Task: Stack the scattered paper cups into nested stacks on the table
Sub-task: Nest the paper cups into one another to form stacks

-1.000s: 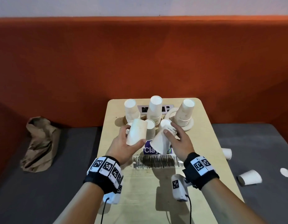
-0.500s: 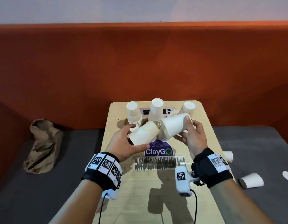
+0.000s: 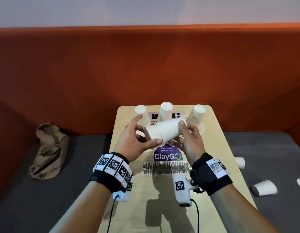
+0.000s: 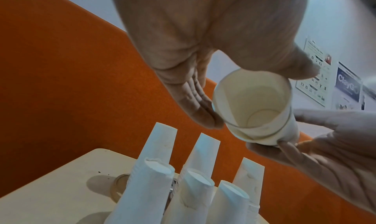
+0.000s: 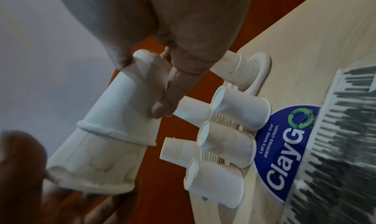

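Head view: over the table (image 3: 230,148), the left hand (image 3: 134,143) and right hand (image 3: 191,142) each gripped one paper cup (image 3: 169,130), one nested into the other. Left wrist view: thumb and fingers (image 4: 199,110) pinched the open rim. Right wrist view: fingers (image 5: 177,82) wrapped the upper cup's base; inverted stacks (image 5: 234,143) stood below.

Behind the fingers (image 3: 183,126), the bases of the upturned white paper cup stacks (image 3: 165,111) on the pale wooden bench (image 3: 213,148) are hidden.

Black wristbands (image 3: 112,172) bearing square-coded white tags, white cabled cameras (image 3: 182,190) beneath.
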### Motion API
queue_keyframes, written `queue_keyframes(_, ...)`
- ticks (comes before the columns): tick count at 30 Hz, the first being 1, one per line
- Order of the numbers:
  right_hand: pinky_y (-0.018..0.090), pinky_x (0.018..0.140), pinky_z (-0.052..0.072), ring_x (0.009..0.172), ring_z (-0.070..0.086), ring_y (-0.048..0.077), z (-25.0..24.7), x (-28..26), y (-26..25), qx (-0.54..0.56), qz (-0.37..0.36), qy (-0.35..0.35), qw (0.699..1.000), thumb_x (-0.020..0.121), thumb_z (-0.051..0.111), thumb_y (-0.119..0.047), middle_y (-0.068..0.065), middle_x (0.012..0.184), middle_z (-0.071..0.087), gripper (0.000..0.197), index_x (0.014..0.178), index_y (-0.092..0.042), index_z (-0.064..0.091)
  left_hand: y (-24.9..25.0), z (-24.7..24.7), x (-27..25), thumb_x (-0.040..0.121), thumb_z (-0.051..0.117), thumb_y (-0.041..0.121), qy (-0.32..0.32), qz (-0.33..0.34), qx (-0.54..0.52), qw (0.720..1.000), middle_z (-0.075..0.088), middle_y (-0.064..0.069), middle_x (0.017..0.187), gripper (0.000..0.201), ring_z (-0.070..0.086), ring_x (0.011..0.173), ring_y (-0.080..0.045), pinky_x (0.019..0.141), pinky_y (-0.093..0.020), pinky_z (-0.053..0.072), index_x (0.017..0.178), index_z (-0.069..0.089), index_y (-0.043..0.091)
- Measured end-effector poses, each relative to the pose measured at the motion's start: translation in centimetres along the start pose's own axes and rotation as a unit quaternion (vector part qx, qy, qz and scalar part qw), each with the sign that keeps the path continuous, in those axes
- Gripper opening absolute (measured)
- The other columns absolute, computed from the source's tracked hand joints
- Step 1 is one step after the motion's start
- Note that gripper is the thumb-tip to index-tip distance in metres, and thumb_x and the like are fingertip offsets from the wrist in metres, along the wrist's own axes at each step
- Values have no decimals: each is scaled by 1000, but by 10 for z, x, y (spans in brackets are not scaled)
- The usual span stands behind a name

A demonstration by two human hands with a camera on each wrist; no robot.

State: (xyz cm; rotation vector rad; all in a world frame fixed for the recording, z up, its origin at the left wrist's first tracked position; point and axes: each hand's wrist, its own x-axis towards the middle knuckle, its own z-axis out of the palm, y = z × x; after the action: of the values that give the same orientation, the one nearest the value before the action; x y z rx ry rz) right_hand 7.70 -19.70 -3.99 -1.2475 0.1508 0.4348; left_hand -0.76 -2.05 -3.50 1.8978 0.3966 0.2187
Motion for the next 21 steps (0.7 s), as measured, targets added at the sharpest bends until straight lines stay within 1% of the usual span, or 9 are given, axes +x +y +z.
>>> queue_keyframes(2, 43, 71, 62, 100, 71, 39, 5, -3, 2, 8, 2, -8, 1000, 96, 61, -33, 23, 120, 64, 44, 126, -6, 43, 1, -1, 0, 44, 87, 53, 6, 5, -33, 999, 56, 9, 104, 116, 64, 71, -9, 71, -34, 60, 145, 35, 31)
queue_keyframes(4, 47, 77, 60, 100, 71, 36, 11, -4, 2, 10, 2, -21, 1000, 97, 61, -33, 21, 120, 65, 42, 125, -7, 42, 3, -3, 1, 45, 90, 43, 6, 7, -59, 998, 56, 7, 104, 112, 66, 76, -15, 70, -40, 61, 144, 38, 27)
queue_keyframes(5, 49, 80, 59, 101, 71, 36, 14, -5, 2, 9, 2, -24, 1000, 98, 59, -32, 20, 120, 65, 42, 126, -7, 41, 3, -5, 2, 46, 90, 38, 6, 8, -69, 998, 56, 7, 104, 111, 66, 78, -16, 69, -41, 61, 144, 40, 25)
queue_keyframes(7, 48, 79, 59, 101, 71, 35, 22, -7, 3, 2, 0, -29, 1000, 99, 58, -32, 18, 118, 65, 43, 128, -6, 40, 3, -10, 3, 45, 89, 33, 6, 11, -82, 997, 56, 6, 104, 108, 66, 79, -13, 65, -33, 61, 142, 42, 23)
queue_keyframes(10, 40, 72, 62, 99, 72, 32, 34, -10, 6, -23, -9, -29, 999, 98, 58, -35, 14, 117, 65, 44, 128, -7, 41, 1, -21, 4, 43, 89, 33, 1, 16, -89, 996, 55, 7, 105, 110, 65, 85, -17, 65, -27, 57, 142, 43, 23)
queue_keyframes(14, 39, 72, 62, 100, 71, 33, 52, -15, 12, -26, -12, -30, 999, 98, 57, -35, 13, 118, 64, 37, 122, -11, 44, -5, -37, 3, 43, 91, 38, -4, 19, -93, 995, 56, 6, 110, 110, 66, 92, -20, 73, -32, 58, 141, 45, 25)
queue_keyframes(16, 45, 78, 60, 101, 71, 36, 62, -17, 15, -24, -14, -21, 999, 98, 58, -35, 14, 119, 64, 38, 123, -11, 43, -8, -46, 4, 41, 94, 48, -4, 31, -91, 995, 59, 9, 111, 110, 66, 96, -17, 81, -35, 57, 139, 50, 26)
queue_keyframes(18, 49, 83, 58, 104, 70, 38, 71, -19, 19, -22, -18, -16, 999, 97, 60, -33, 13, 120, 64, 34, 120, -15, 43, -10, -54, 4, 45, 92, 53, -5, 53, -69, 996, 61, 12, 114, 102, 65, 99, -4, 90, -32, 55, 136, 55, 26)
queue_keyframes(21, 43, 80, 60, 111, 66, 32, 85, -24, 22, -46, -56, -17, 997, 94, 66, -26, 9, 122, 61, 30, 113, -22, 43, -12, -64, 3, 56, 88, 43, -7, 72, -29, 997, 61, 17, 119, 91, 61, 104, 6, 98, -23, 50, 138, 54, 28)
